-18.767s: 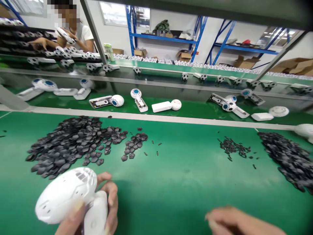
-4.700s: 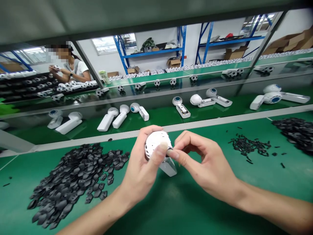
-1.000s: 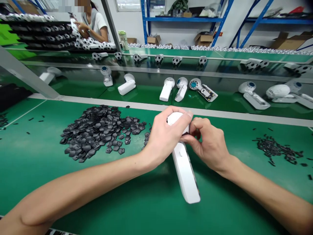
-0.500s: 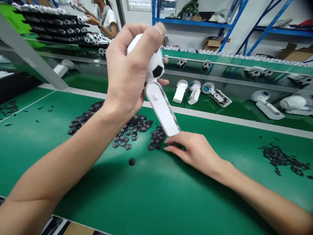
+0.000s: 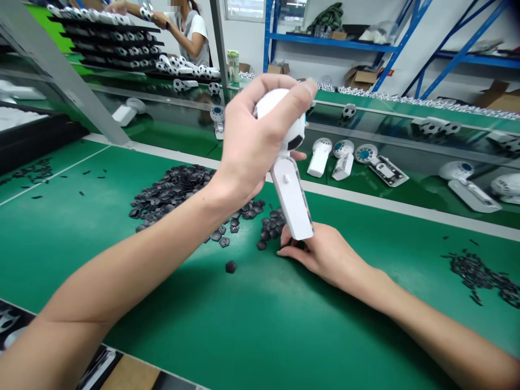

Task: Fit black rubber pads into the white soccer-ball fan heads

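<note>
A white handheld fan with a football-patterned round head is gripped at the head by my left hand. Its handle slants down toward the table, and bare inner parts show along one edge. My right hand rests low at the right side of a small cluster of black pentagon pieces. Thumb and fingers there are curled close together, with something dark between them; the fan handle partly covers them. One black pentagon piece lies apart on the green table. A larger heap of pentagon pieces sits behind my left forearm.
Several white fans lie on the level beyond the table's pale edge strip. Small black slivers are scattered at the right, more at far left. Stacked black trays of football fans stand back left beside a co-worker.
The view has shifted, showing more of the heap on the left. The fan appears lower and farther right, its handle now overlapping my right fingers, which have curled in more.
</note>
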`<state>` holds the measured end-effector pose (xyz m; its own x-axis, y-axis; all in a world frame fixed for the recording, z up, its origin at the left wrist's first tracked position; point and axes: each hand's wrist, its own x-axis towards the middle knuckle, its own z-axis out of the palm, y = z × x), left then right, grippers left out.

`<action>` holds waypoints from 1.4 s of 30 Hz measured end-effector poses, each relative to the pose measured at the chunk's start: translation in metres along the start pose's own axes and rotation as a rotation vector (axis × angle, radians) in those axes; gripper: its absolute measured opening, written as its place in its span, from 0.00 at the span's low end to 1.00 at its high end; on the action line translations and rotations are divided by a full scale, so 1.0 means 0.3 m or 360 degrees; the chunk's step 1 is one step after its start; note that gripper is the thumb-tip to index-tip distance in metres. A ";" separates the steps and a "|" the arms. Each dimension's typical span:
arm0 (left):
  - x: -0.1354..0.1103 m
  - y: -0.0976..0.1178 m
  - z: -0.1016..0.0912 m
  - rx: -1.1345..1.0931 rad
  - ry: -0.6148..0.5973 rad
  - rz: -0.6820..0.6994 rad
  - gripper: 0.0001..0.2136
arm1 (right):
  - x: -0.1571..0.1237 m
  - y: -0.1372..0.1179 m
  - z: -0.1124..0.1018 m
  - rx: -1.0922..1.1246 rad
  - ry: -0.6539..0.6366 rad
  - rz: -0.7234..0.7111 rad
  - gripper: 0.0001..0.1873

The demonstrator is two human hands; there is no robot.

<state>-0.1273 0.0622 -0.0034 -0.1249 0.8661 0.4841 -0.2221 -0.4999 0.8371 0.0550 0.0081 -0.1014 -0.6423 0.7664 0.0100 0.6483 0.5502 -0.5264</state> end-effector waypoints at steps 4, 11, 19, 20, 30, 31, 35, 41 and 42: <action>-0.013 -0.027 0.012 0.0086 -0.0031 0.0050 0.14 | -0.061 0.099 -0.108 0.0258 0.0120 0.0183 0.08; -0.130 -0.098 0.072 0.0405 -0.0156 0.0283 0.13 | -0.106 0.162 -0.310 0.0894 0.0821 0.0393 0.23; -0.208 -0.114 0.093 0.0426 -0.0429 0.0231 0.14 | -0.109 0.085 -0.315 0.1228 0.0832 0.0265 0.14; -0.201 -0.106 0.090 0.0382 -0.0447 0.0109 0.15 | -0.114 0.071 -0.314 0.1229 0.0883 0.0206 0.12; -0.176 -0.079 0.084 0.0016 -0.0815 -0.0540 0.18 | -0.141 -0.077 -0.302 0.1698 0.0870 0.0107 0.09; -0.184 -0.079 0.085 0.0014 -0.0758 -0.0415 0.19 | -0.143 -0.084 -0.299 0.1783 0.0840 0.0140 0.10; -0.211 -0.069 0.080 0.0224 -0.0534 0.0176 0.18 | -0.151 -0.105 -0.283 0.2023 0.0659 0.0211 0.13; -0.210 -0.080 0.066 0.0423 -0.0520 0.0899 0.13 | -0.157 -0.130 -0.243 0.1977 0.0711 0.0150 0.13; -0.209 -0.087 0.065 0.0430 -0.0519 0.0950 0.13 | -0.157 -0.134 -0.239 0.1949 0.0724 0.0159 0.14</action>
<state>-0.0948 0.0210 -0.0507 0.1533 0.4219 0.8936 0.0455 -0.9063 0.4201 0.0886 -0.0263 -0.0197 -0.2628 0.9612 0.0836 -0.2594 0.0131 -0.9657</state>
